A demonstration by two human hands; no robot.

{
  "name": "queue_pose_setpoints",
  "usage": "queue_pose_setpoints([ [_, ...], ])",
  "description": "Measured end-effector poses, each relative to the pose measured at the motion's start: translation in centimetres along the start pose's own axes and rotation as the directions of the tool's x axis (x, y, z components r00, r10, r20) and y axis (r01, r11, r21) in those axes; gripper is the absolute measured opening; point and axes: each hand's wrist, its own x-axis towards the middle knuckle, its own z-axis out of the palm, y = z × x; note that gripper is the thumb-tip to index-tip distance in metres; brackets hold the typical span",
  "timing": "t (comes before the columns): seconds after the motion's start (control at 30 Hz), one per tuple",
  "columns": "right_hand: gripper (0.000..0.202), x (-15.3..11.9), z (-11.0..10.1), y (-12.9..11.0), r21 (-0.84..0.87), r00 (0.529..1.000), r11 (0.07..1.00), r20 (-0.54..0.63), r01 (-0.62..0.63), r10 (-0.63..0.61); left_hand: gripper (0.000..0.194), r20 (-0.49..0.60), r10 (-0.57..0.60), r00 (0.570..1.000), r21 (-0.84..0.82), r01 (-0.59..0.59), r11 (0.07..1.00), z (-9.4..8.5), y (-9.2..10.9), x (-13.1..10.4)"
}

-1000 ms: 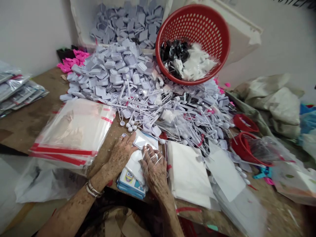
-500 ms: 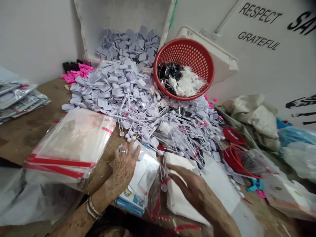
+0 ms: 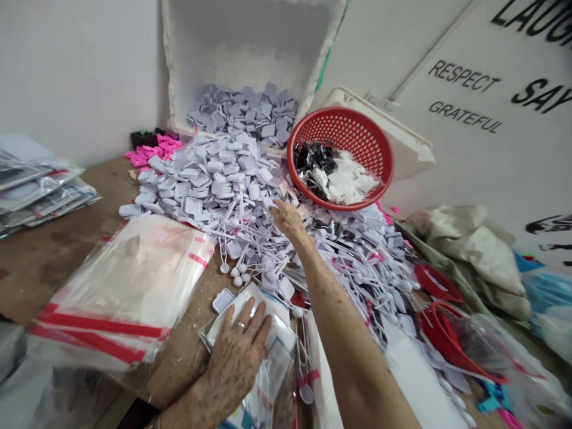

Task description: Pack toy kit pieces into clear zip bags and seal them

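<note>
My left hand [image 3: 243,342] lies flat, fingers spread, on a clear plastic packet [image 3: 279,357] with white contents near the table's front edge. A small ribbed lilac plastic piece [image 3: 223,300] sits just beyond its fingertips. My right arm stretches forward over the heap, and my right hand [image 3: 289,221] is among the pale lilac plastic pieces [image 3: 210,173]. Its fingers are drawn together at one of the pieces; whether they grip it is hidden. Long-handled white plastic scoops [image 3: 254,262] lie tangled below that hand.
A red perforated basket [image 3: 342,158] with black and white packets leans behind the heap. At left lie clear bags with red strips [image 3: 134,286] and stacked filled packets [image 3: 36,185]. A white box [image 3: 241,53] with more lilac pieces stands at the back. Red baskets [image 3: 447,339] are at right.
My right hand has gone from the white stack at the front up and forward to the lilac heap. My left hand stays on the packet, now flatter. The view has tilted upward.
</note>
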Motion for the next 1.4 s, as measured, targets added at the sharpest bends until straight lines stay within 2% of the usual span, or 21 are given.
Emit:
queue_pose_setpoints([
  [0.1, 0.044, 0.3, 1.6, -0.7, -0.086, 0.999, 0.996, 0.035, 0.0, 0.003, 0.044, -0.003, 0.011, 1.0, 0.004, -0.011, 1.0, 0.0, 0.0, 0.2],
  [0.2, 0.045, -1.4, 2.2, -0.5, -0.155, 0.997, 0.986, 0.046, 0.063, -0.057, 0.044, -0.056, -0.015, 0.998, -0.02, 0.014, 1.0, 0.2, 0.1, 0.3],
  [0.4, 0.04, -4.5, 1.4, 1.0, -0.194, 0.974, 0.956, 0.1, 0.219, -0.203, 0.045, -0.095, -0.04, 0.995, -0.039, 0.037, 0.999, 0.9, 0.4, 0.0],
  [0.57, 0.031, -5.1, 0.5, 2.9, -0.174, 0.96, 0.95, 0.154, 0.258, -0.233, 0.046, -0.101, -0.019, 0.995, -0.007, 0.018, 1.0, 1.0, 0.3, -0.1],
  [0.7, 0.039, -4.4, -0.1, 4.2, -0.163, 0.98, 0.971, 0.127, 0.174, -0.154, 0.042, -0.11, -0.005, 0.994, 0.022, 0.008, 1.0, 0.9, 0.1, 0.0],
  [0.83, 0.043, -1.6, 0.0, 4.0, -0.15, 0.998, 0.987, 0.038, 0.062, -0.056, 0.038, -0.134, 0.006, 0.991, 0.049, 0.0, 0.999, 0.8, -0.1, 0.2],
  [1.0, 0.039, 3.1, 1.8, 2.1, -0.114, 0.994, 0.988, -0.033, -0.106, 0.103, 0.04, -0.172, 0.021, 0.985, 0.047, -0.013, 0.999, 1.0, -0.3, 0.2],
  [1.1, 0.035, 4.7, 3.0, 1.6, -0.079, 0.98, 0.98, -0.082, -0.185, 0.179, 0.039, -0.181, 0.019, 0.983, 0.037, -0.012, 0.999, 1.4, -0.2, 0.3],
  [1.23, 0.03, 5.4, 3.7, 3.1, 0.019, 0.969, 0.975, -0.103, -0.223, 0.223, 0.034, -0.222, -0.006, 0.975, 0.01, 0.009, 1.0, 1.6, 0.0, 0.4],
  [1.4, 0.026, 4.5, 2.8, 6.0, 0.215, 0.968, 0.951, -0.069, -0.221, 0.241, 0.04, -0.178, 0.001, 0.984, 0.013, 0.001, 1.0, 1.5, -0.1, 0.3],
])
